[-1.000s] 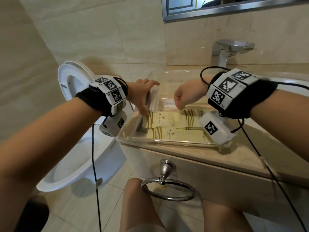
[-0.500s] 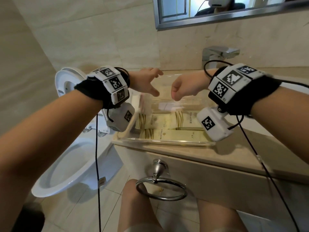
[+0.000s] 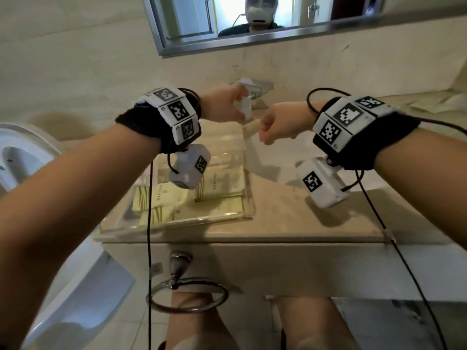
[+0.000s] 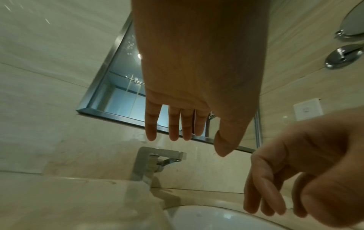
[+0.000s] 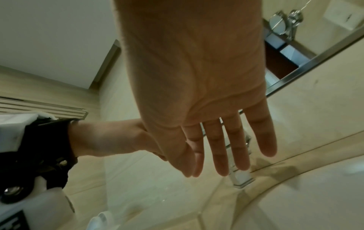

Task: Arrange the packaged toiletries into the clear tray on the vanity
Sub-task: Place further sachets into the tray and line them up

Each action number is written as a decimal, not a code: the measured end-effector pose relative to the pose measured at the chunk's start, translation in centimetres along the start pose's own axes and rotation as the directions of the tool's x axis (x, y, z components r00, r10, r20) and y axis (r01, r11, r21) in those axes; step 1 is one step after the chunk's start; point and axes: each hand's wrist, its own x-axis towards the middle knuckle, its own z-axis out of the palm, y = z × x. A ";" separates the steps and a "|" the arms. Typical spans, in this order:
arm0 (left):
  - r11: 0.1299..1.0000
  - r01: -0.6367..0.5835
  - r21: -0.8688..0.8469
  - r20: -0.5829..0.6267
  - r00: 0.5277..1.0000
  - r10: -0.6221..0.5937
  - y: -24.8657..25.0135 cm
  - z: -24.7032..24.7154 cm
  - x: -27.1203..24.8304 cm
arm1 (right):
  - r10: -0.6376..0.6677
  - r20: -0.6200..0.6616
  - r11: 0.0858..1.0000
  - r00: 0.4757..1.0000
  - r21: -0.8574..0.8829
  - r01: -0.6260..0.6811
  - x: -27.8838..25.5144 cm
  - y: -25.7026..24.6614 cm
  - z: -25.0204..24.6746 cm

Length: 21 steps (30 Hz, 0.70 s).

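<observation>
The clear tray (image 3: 177, 224) sits on the left end of the beige vanity and holds several cream packets with gold stripes (image 3: 174, 195) (image 3: 219, 183) lying flat. My left hand (image 3: 227, 107) hovers above the tray's far end, close to the faucet. In the left wrist view its fingers (image 4: 187, 133) are straight and hold nothing. My right hand (image 3: 275, 127) hangs just right of it, over the tray's far right corner. The right wrist view shows its fingers (image 5: 222, 155) extended and empty. Neither hand touches the tray or a packet.
A square chrome faucet (image 3: 257, 89) stands behind the hands, with the white basin (image 4: 216, 217) to the right. A toilet (image 3: 22, 157) is left of the vanity. A towel ring (image 3: 188, 294) hangs under the counter edge. Pale packets (image 3: 434, 102) lie far right.
A second ago my left hand held a white packet at the tray's left side; it has let go. Both hands have risen and moved toward the faucet, empty.
</observation>
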 end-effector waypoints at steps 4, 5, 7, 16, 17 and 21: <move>0.998 -0.062 -0.010 0.009 0.998 0.062 3.3 0.6 2.1 | 0.079 -0.032 0.997 0.996 0.015 -0.079 -1.7 3.3 -0.6; 0.997 -0.073 -0.013 0.017 0.997 0.073 4.1 0.8 2.5 | 0.100 -0.034 0.995 0.994 0.023 -0.099 -2.1 4.1 -0.8; 0.995 -0.099 -0.002 0.023 0.995 0.099 5.8 1.2 3.3 | 0.143 -0.036 0.989 0.989 0.037 -0.141 -3.1 5.7 -1.1; 0.981 -0.140 -0.132 0.066 0.986 0.150 13.1 3.0 6.9 | 0.322 -0.038 0.928 0.946 0.212 -0.307 -7.2 12.9 -2.2; 0.977 -0.123 -0.175 0.082 0.987 0.139 13.6 3.2 7.4 | 0.335 -0.034 0.919 0.942 0.233 -0.318 -7.5 13.6 -2.3; 0.957 -0.068 -0.283 0.126 0.986 0.107 15.3 4.3 9.4 | 0.381 -0.033 0.899 0.924 0.248 -0.361 -8.4 16.6 -2.5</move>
